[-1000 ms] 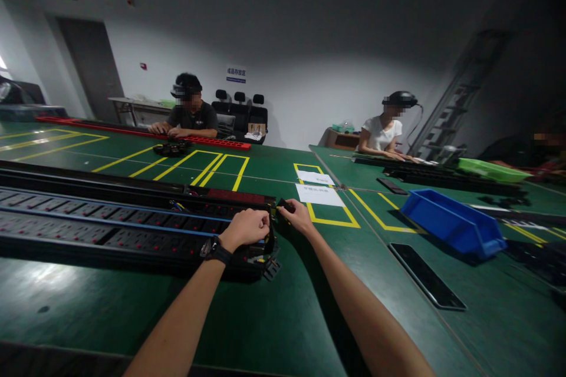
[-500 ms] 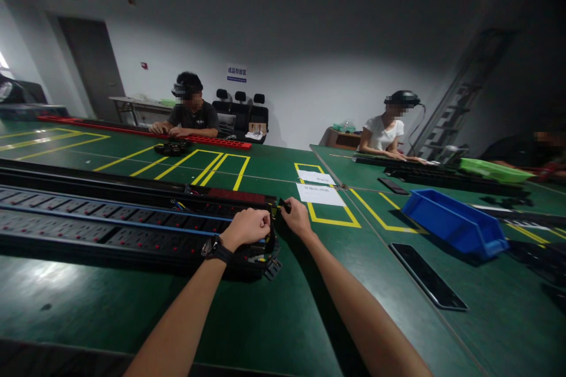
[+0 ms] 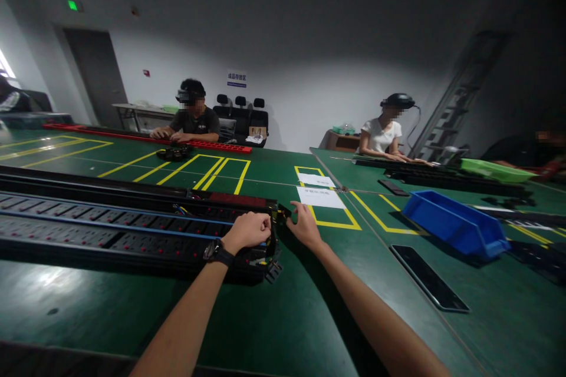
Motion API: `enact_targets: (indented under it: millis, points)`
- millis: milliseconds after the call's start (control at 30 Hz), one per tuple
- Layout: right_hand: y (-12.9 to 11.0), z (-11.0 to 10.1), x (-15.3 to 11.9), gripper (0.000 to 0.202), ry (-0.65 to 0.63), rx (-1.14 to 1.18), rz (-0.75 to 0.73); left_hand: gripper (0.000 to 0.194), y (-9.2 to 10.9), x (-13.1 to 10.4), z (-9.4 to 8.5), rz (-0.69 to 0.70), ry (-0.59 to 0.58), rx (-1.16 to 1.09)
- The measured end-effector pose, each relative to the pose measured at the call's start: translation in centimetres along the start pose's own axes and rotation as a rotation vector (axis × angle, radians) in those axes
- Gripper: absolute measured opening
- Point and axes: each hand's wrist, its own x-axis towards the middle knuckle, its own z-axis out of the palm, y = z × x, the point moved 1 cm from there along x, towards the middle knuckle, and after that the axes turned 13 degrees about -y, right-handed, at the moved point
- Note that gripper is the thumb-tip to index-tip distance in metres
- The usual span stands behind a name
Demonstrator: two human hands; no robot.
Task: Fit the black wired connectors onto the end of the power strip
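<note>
Table: a green table (image 3: 260, 330) with yellow tape lines lies under everything at hand.
Left hand: the left hand (image 3: 247, 231), with a watch (image 3: 215, 250) on its wrist, rests over the right end of the socket strips (image 3: 66, 238), fingers curled in; what they grip, if anything, I cannot tell.
Socket strips: long, black, dotted with red; the long axis runs sideways across the front, from the left edge of the view to the hands.
Grey block: a small grey block (image 3: 273, 271) sticks out at the near corner of that end, below the left hand.
Right hand: the right hand (image 3: 308, 230) is just past the strip end, thumb and forefinger apart, pointing left toward it.
Black piece: a small black piece (image 3: 283, 212) sits at the strip end, between the two hands and nearer the right fingertips; whether they touch it is too dark to tell.
Right side: a phone (image 3: 428, 278) lies flat, with a blue bin (image 3: 455, 227) beyond it.
Papers: white sheets (image 3: 321, 197) lie beyond the right hand.
Far side: a person in a dark shirt (image 3: 201, 123) works at a red rail (image 3: 225, 146); a person in white (image 3: 382, 135) sits farther right.
</note>
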Motion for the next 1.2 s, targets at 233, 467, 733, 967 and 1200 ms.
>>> enact_targets:
  millis: [233,467,733,967,1200]
  points:
    - [-5.9,-3.9,-6.6,0.025,-0.294,0.256,-0.243,0.018,-0.2,0.2,0.0,0.009,0.001,-0.036]
    - [-8.1,-4.5,-8.4,0.019,-0.485,0.262,-0.310,0.016,0.0,-1.1,-1.8,0.249,-0.166,-0.225]
    - [-7.8,-4.1,-8.6,0.017,-0.497,0.248,-0.284,0.017,2.3,-3.1,-2.8,0.252,-0.211,-0.052]
    - [-8.4,-4.2,-8.5,0.015,-0.525,0.264,-0.278,0.022,2.5,-4.2,-1.4,0.270,-0.210,0.091]
    - [-5.8,-7.1,-7.0,0.013,-0.707,0.270,-0.220,0.026,2.9,-4.5,-0.6,0.271,-0.226,0.099]
